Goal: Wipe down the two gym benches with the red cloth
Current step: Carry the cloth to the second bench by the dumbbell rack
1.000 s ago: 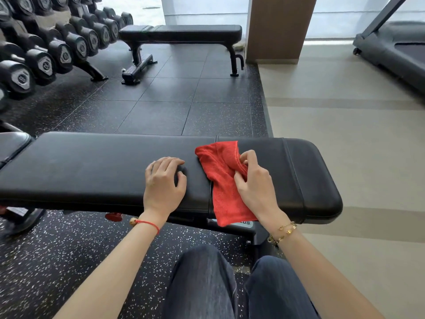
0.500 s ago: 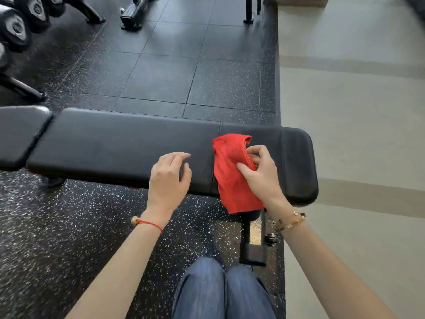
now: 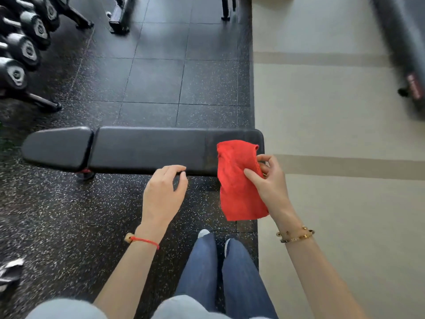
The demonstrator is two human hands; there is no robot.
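A black padded gym bench (image 3: 142, 148) lies across the middle of the view, well below me. My right hand (image 3: 269, 183) grips the red cloth (image 3: 236, 178), which hangs lifted above the bench's right end. My left hand (image 3: 163, 192) hovers over the bench's near edge, fingers loosely curled and holding nothing. Only the legs of the second bench (image 3: 119, 17) show at the top; its pad is out of frame.
A dumbbell rack (image 3: 23, 47) fills the upper left. A treadmill's edge (image 3: 404, 49) runs down the upper right on the pale floor. Black rubber tiles (image 3: 174, 77) lie between the two benches. My jeans-clad legs (image 3: 220, 272) stand in front of the bench.
The view has risen away from the bench. Both hands came up off the pad, and the right hand lifted the red cloth with it.
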